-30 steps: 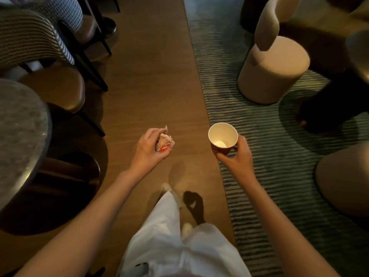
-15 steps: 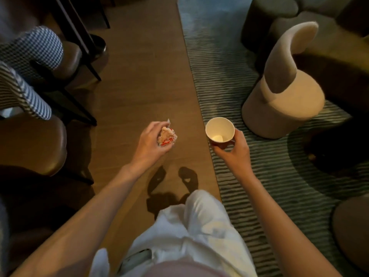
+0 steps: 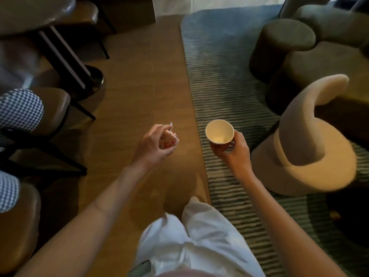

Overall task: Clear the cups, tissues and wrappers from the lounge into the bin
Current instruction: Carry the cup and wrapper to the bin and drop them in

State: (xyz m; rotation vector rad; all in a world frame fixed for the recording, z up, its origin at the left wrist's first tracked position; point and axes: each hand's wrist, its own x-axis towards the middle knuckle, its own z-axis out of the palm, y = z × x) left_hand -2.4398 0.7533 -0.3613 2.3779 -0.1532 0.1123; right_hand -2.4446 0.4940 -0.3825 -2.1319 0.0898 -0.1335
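The paper cup [image 3: 219,132] is held upright in the right hand [image 3: 236,151], fingers curled round its lower wall from underneath, mouth open to the ceiling. At about nine o'clock from it, close but apart, a crumpled wrapper [image 3: 169,139] with red print sits balled in the left hand [image 3: 152,146], fingers closed tight around it so only a corner pokes out. Both are carried over the wooden floor [image 3: 135,76], right at the edge of the striped rug [image 3: 219,76].

So I'd say two pieces are gathered and on their way, but neither is binned yet. No bin shows anywhere here, so the walk and the drop are both left.

There is something pale at the cup's bottom; whether it is dregs or only light, I can't tell. Most of the wrapper is hidden by the fingers. The beige chair [image 3: 311,156] at three o'clock is smeared with motion. At ten o'clock the bench [image 3: 30,13] is cut by the frame edge, so any rubbish on it is out of sight.
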